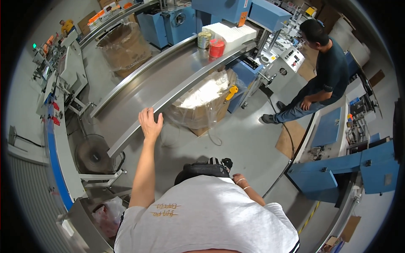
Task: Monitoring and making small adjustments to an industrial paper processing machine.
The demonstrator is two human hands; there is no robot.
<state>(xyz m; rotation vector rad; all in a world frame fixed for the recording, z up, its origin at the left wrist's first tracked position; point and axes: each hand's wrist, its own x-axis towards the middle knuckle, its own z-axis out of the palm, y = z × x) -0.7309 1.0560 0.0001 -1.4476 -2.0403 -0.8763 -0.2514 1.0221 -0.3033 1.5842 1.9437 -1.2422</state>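
Observation:
My left hand rests on the near rim of a long metal table. Its fingers are stretched out over the edge, the thumb apart, and it holds nothing. Down at my right side, next to the waist, is my right hand. A thin band circles that wrist. Its fingers are mostly hidden, so what they do does not show. At the table's far end stand a red container and a greenish tin, beside a stack of white sheets. Neither hand is near them.
Below the table stands a plastic-lined carton of white scraps. Another lined carton is beyond it. A co-worker stands at right beside a blue machine. A cable crosses the floor. A round fan sits at left.

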